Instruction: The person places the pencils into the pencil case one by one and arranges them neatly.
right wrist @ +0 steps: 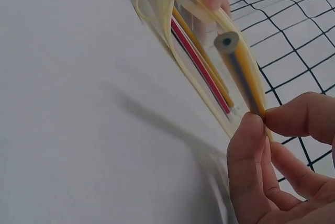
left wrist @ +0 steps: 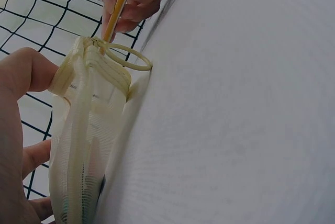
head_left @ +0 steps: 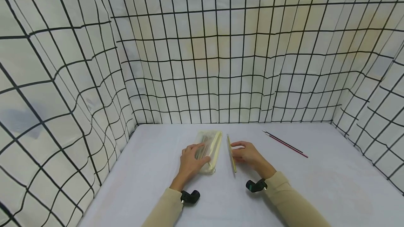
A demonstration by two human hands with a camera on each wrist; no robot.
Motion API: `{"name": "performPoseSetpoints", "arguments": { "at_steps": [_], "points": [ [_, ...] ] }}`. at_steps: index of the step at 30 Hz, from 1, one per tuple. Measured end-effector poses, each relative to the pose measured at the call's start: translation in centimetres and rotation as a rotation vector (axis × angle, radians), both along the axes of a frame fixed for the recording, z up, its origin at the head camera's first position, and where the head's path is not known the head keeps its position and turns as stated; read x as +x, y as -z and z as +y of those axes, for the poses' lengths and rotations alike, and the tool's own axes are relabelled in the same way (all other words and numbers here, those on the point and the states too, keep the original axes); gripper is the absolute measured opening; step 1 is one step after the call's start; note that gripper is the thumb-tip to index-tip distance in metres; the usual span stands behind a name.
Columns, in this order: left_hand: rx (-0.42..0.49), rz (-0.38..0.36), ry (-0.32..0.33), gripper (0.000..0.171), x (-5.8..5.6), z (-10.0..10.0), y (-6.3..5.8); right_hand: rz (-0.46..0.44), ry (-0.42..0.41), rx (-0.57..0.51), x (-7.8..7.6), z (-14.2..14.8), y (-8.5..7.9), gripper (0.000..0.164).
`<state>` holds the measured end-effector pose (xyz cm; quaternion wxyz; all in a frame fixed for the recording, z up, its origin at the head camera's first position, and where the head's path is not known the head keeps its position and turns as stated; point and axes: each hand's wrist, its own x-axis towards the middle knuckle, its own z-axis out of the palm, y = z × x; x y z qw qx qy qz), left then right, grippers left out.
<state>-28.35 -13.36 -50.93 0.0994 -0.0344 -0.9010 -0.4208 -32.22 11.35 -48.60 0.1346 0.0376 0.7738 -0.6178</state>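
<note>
My left hand point(head_left: 192, 158) grips a pale yellow mesh pencil case point(head_left: 217, 146), its thumb near one edge and its fingers spread over the other. The case lies lengthwise on the table, and the right wrist view shows its side gaping open. Inside are a red pencil point(right wrist: 200, 67) and yellow pencils. Just right of the case, my right hand point(head_left: 249, 155) pinches a yellow pencil point(right wrist: 246, 80) between thumb and fingertips. That pencil's flat end with its dark core faces the right wrist camera. A loop point(left wrist: 131, 59) sticks out at the end of the case.
On the right of the white table point(head_left: 315, 185), a black pencil point(head_left: 284, 142) and a red pencil point(head_left: 291, 147) lie side by side at a slant. Black netting point(head_left: 230, 59) over pale cloth walls encloses the back and both sides.
</note>
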Motion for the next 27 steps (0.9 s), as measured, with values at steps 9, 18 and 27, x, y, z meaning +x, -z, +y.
{"name": "performPoseSetpoints", "arguments": {
  "at_steps": [9,18,27],
  "points": [
    [-0.014,-0.008,-0.011,0.068,-0.1,0.2,0.0,0.007,0.002,-0.016,-0.4,-3.3,0.0,0.041],
    [-0.028,0.002,-0.011,0.067,0.0,0.2,-0.1,0.013,-0.003,-0.052,-1.4,-5.4,-0.1,0.043],
    [-0.032,0.000,-0.023,0.068,-0.1,0.2,-0.1,-0.004,0.032,-0.040,-1.8,-6.6,-0.3,0.044]
  ]
}}
